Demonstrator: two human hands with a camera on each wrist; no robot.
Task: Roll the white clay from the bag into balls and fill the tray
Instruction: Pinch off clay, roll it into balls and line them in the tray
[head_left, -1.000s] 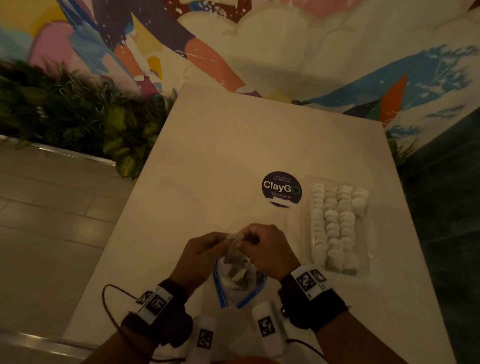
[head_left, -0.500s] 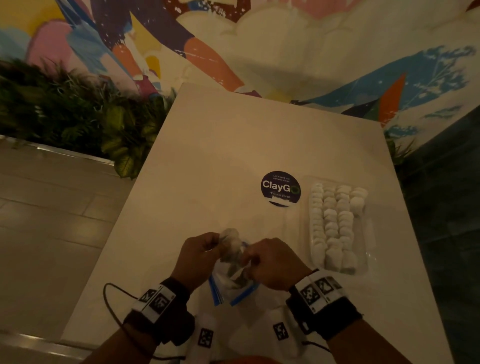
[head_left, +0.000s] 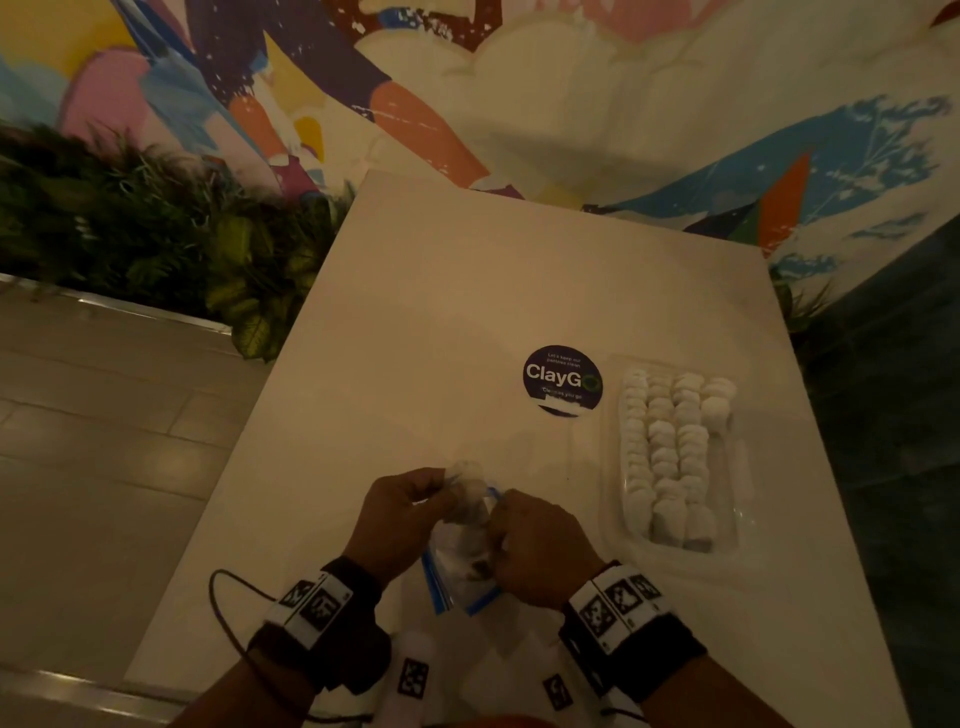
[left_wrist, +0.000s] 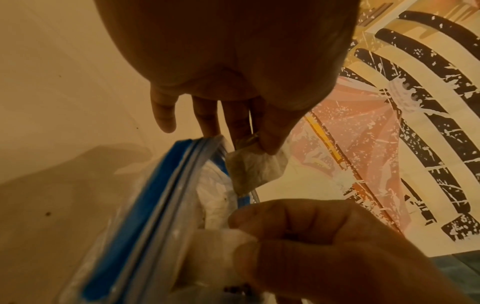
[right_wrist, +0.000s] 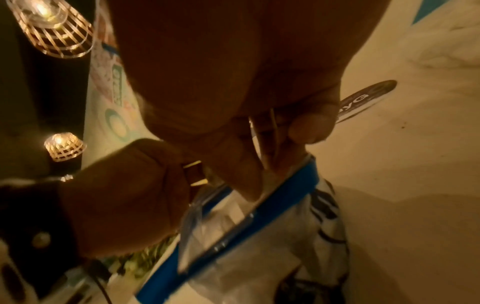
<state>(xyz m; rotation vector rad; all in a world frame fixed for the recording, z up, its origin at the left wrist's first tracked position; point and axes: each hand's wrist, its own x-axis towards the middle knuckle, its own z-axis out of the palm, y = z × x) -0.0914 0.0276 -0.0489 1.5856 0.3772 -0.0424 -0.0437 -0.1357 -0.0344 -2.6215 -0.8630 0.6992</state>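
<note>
A clear zip bag (head_left: 462, 569) with a blue seal (left_wrist: 161, 205) hangs between my hands near the table's front edge. My left hand (head_left: 441, 483) pinches a small white piece of clay (left_wrist: 255, 168) between thumb and forefinger, just above the bag's mouth. Right beside it, my right hand (head_left: 498, 512) pinches the bag's rim (right_wrist: 288, 164) with curled fingers. More white clay (left_wrist: 215, 197) shows inside the bag. At the right, a clear plastic tray (head_left: 743, 483) holds several rows of white clay balls (head_left: 665, 441).
A round dark ClayGo sticker (head_left: 562, 381) lies on the white table (head_left: 467, 291), left of the tray. Green plants (head_left: 156, 249) line the table's left side and a painted wall stands behind. A black cable (head_left: 221, 613) loops off my left wrist.
Both hands were pinching together at the bag's top. My right hand has since dropped to the bag's rim, while the left keeps the white piece up at the mouth.
</note>
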